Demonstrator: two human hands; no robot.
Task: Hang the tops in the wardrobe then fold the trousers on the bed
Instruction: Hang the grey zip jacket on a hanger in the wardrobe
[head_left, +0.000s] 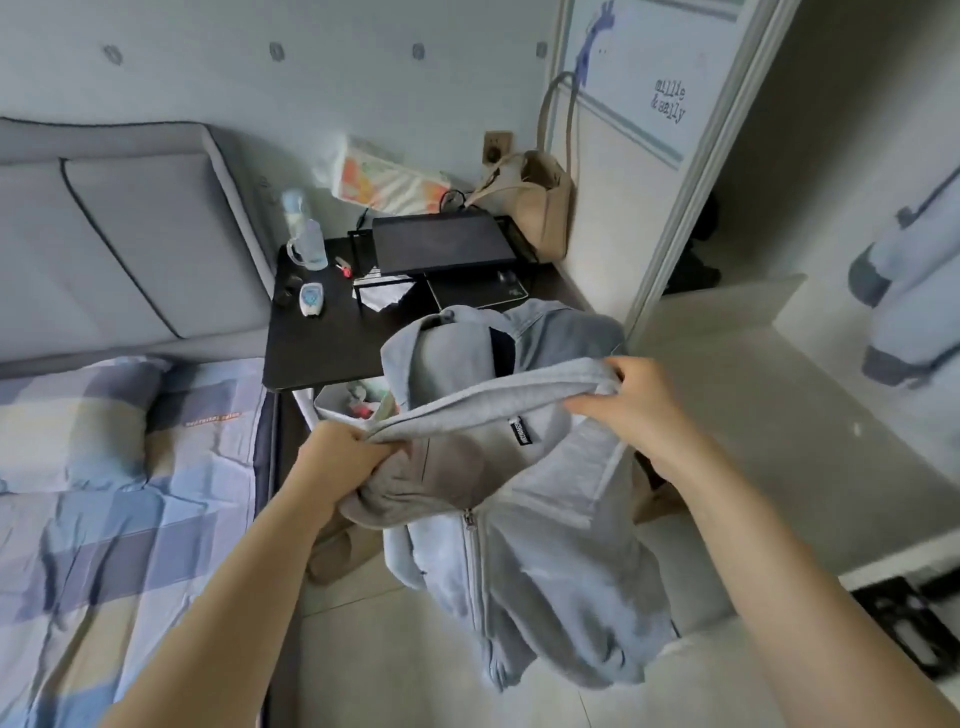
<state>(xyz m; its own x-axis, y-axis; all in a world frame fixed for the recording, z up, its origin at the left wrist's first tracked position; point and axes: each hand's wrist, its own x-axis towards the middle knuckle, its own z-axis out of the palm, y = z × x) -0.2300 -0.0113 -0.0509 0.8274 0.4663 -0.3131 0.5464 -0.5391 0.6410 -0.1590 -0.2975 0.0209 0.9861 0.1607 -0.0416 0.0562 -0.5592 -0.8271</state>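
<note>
On my far left lies the bed with its blue, grey and cream checked sheet (130, 519), a matching pillow (72, 415) at its head; I see no trousers on the part that shows. Next along stands the black bedside table (322, 348), carrying a clear plastic bottle (306, 234) and a closed black laptop on a stand (441, 244).

My left hand (343, 457) is curled tight, gripping a bunch of the pale grey zip-front hooded sweatshirt (519, 530) near its collar. The top hangs in the air between my hands, over the floor just in front of the table, zip facing me and partly done up, the hood flopped away from me. A dark shape shows at the neck, perhaps a hanger, but I cannot tell.

My right hand (634, 405) pinches the other end of the stretched neckline, fingers folded over the fabric edge.

To the right stands the white wardrobe door with a blue cartoon print (649, 104), open, the dark interior beyond it; another pale garment (914, 291) hangs at the far right.

I judge the risks so: the heavy body may swing and sweep the bottle off the table, and if either grip slackens, the neckline could slide free and drop the top on the floor.
</note>
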